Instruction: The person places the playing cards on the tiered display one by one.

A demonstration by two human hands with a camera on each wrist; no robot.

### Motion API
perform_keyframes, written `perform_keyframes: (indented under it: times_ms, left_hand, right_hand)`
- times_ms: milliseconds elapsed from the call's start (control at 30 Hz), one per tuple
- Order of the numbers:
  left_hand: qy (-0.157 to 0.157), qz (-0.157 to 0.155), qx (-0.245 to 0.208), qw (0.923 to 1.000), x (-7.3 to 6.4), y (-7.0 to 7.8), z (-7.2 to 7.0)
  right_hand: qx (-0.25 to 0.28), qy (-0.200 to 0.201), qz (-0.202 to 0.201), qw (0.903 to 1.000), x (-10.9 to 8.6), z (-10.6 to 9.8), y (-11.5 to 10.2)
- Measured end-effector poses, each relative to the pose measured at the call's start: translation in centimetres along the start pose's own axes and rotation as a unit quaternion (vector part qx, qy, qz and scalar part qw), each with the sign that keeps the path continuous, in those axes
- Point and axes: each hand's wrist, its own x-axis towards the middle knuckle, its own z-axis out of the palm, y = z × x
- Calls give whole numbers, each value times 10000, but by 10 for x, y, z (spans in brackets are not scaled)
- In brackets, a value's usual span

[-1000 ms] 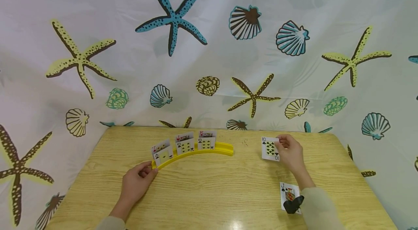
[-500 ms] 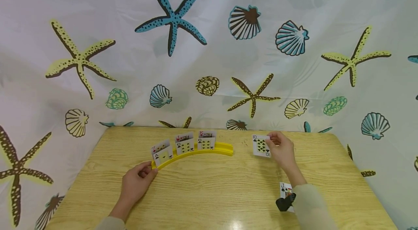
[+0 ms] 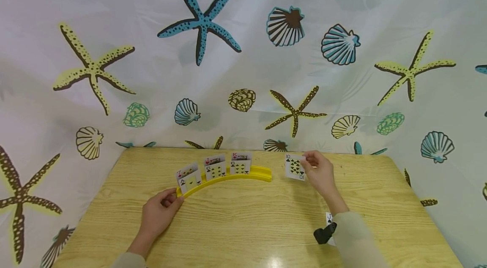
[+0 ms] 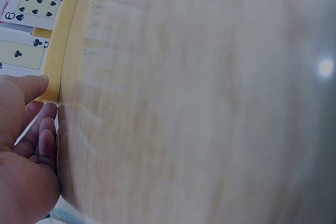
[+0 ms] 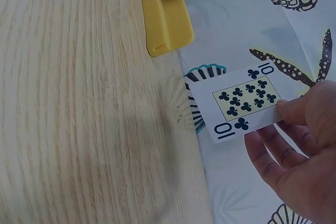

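A curved yellow card holder (image 3: 261,173) stands on the table with paired playing cards upright in it. The front cards are an ace of clubs (image 3: 191,181), a six of spades (image 4: 37,7) and a six of clubs (image 3: 240,168); red-lettered cards show behind them. My left hand (image 3: 159,213) pinches the holder's left end between thumb and fingers. My right hand (image 3: 320,174) holds a ten of clubs (image 5: 236,103) by its right edge, face toward me. This card is raised above the table, just right of the holder's bare right end.
A jack card (image 3: 329,218) lies face up on the table (image 3: 236,230), mostly covered by the right sleeve (image 3: 357,234) and the black wrist camera (image 3: 324,234). Behind the table's far edge hangs a cloth (image 3: 243,69) printed with starfish and shells.
My right hand has carried the ten of clubs leftward and slightly farther away, toward the holder. The right sleeve now covers more of the jack. My left hand and the holder have stayed put.
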Motion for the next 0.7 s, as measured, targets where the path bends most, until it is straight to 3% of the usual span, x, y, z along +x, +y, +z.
perform_keyframes:
  times_ms: [700]
  left_hand:
    - [14,50,-7,10000,0,-1,0]
  right_hand:
    - [646,-203,-124,9976,1,24,-19]
